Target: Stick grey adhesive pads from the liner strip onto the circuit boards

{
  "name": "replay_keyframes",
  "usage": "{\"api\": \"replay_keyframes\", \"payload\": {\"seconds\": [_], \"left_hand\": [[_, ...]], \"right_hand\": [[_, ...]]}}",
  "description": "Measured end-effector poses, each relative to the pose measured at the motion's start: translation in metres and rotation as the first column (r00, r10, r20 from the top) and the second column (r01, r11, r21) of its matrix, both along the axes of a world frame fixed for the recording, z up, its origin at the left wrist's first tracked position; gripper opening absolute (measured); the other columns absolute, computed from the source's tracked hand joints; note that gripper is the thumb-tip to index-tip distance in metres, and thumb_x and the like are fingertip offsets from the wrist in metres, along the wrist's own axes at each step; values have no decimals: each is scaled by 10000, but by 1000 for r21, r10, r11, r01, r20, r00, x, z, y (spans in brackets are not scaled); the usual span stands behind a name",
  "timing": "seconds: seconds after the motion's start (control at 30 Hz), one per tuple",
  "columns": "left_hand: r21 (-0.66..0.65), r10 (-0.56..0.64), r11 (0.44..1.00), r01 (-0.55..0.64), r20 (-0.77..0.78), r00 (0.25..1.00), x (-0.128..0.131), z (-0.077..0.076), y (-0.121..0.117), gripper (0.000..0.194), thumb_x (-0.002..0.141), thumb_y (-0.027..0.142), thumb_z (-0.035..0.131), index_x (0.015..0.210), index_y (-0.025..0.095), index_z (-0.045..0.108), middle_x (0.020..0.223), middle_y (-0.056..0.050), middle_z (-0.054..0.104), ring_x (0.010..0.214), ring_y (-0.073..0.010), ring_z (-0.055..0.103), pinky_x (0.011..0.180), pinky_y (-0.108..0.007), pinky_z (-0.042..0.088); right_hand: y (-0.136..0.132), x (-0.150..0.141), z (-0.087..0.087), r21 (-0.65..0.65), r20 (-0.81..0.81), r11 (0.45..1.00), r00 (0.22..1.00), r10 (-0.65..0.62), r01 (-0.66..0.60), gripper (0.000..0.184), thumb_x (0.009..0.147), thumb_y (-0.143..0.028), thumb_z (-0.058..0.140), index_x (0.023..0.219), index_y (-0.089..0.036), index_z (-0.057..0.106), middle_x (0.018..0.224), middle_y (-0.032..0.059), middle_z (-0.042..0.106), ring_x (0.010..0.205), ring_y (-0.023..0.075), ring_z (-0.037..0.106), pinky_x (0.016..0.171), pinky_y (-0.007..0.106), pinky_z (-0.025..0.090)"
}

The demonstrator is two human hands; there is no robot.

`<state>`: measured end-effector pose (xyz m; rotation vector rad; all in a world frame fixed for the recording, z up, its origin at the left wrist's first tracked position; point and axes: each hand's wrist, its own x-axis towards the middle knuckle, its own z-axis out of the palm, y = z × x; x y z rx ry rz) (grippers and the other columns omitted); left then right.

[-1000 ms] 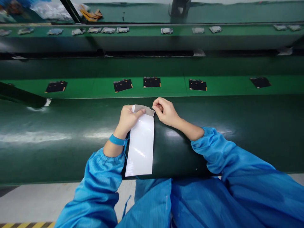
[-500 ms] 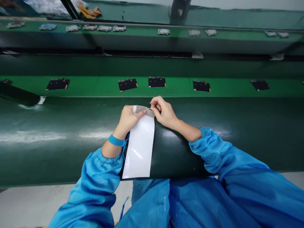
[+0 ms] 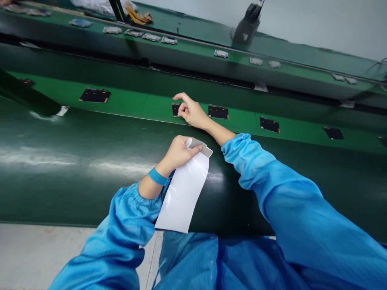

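My left hand (image 3: 182,152) pinches the upper end of a glossy white sheet (image 3: 184,193), thumb on top. Its grey upper edge is folded back, and the sheet hangs toward the table's front edge. Farther forward, my right hand (image 3: 193,112) hovers at a flat black circuit board (image 3: 175,109) on the green strip, partly covering it. The index finger of this hand reaches out while the others curl in. Something tiny seems to be at the fingertip, too small to name. Whether the hand touches the board I cannot tell.
More black boards (image 3: 218,111) lie spaced along the bright green strip (image 3: 133,104). Small silvery parts (image 3: 221,53) line a raised ledge behind. A dark post (image 3: 30,94) slants in at left, and a black device (image 3: 246,24) stands at the back.
My right hand has left the sheet's top edge and moved forward to the black board. My left hand still holds the sheet, now more bent. The view has tilted.
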<state>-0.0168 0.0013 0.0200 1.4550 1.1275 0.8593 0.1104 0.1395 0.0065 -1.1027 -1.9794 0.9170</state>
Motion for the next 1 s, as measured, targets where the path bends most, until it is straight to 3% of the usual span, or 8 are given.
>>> {"api": "replay_keyframes", "payload": {"seconds": [0.27, 0.53, 0.8, 0.93, 1.0], "left_hand": [[-11, -33, 999, 34, 12, 999, 4, 3, -4, 149, 771, 264, 766, 835, 167, 860, 777, -39, 807, 710, -198, 710, 623, -250, 491], [13, -48, 999, 48, -9, 999, 3, -4, -4, 174, 788, 285, 761, 854, 162, 864, 747, -28, 793, 669, -175, 680, 592, -239, 454], [12, -79, 997, 79, -15, 997, 2, -6, -2, 165, 792, 266, 761, 866, 154, 857, 816, -43, 824, 734, -194, 729, 632, -245, 493], [18, -85, 996, 85, 3, 996, 2, -6, -2, 164, 797, 253, 755, 879, 155, 858, 813, -40, 822, 726, -187, 724, 636, -243, 497], [21, -86, 996, 86, 0, 996, 3, -6, -3, 168, 801, 247, 755, 890, 152, 861, 801, -36, 816, 714, -184, 718, 628, -241, 491]], "right_hand": [[23, 0, -22, 81, 146, 995, 988, 47, -59, 600, 791, 40, 512, 1334, -214, 540, 766, -81, 663, 689, 130, 549, 742, 279, 420], [19, 13, -19, 129, 299, 987, 953, 51, -94, 654, 799, 54, 477, 1408, -178, 531, 805, -49, 672, 779, 147, 615, 761, 273, 404], [0, 19, -4, 102, 573, 991, 819, 9, -82, 652, 918, -6, 473, 1545, -183, 448, 1173, 74, 750, 1006, 240, 681, 911, 357, 496], [-3, 24, 0, 118, 639, 992, 760, -116, 53, 657, 933, -75, 615, 1553, -194, 434, 1509, 175, 568, 1248, 334, 655, 1029, 465, 523], [2, 31, 5, 100, 638, 988, 755, -152, 114, 727, 897, -143, 734, 1555, -192, 428, 1556, 200, 493, 1277, 367, 642, 1055, 508, 528]]}}
